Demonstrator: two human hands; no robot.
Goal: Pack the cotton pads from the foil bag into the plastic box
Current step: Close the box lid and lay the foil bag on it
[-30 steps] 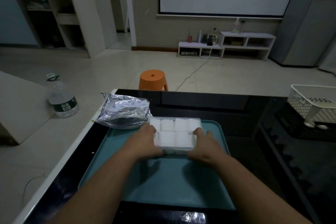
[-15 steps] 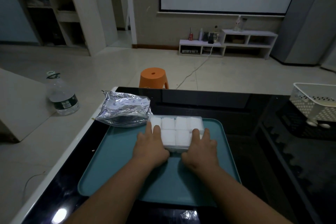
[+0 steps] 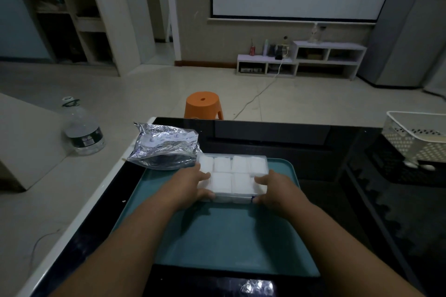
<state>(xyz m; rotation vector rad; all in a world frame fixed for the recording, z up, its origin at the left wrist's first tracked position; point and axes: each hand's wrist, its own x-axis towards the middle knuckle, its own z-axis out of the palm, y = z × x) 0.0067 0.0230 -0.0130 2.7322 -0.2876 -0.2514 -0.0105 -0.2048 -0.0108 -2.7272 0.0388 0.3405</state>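
Note:
A clear plastic box (image 3: 259,163) sits at the far end of a teal tray (image 3: 231,234), its compartments filled with white cotton pads (image 3: 223,164). My left hand (image 3: 190,185) grips the box's near left corner, fingers over the top and thumb at the front edge. At the near right corner my right hand (image 3: 275,188) holds it the same way. The crumpled silver foil bag (image 3: 166,149) lies just left of the box, partly on the tray's far left corner.
The tray rests on a glossy black table (image 3: 325,152) with a white left edge. A white perforated basket (image 3: 417,137) stands at the right. An orange stool (image 3: 204,105) and a water bottle (image 3: 83,130) are on the floor beyond.
My hands lay flat at the box's near side half a second ago; now they have spread to its two near corners and grip it. The box stays at the tray's far end.

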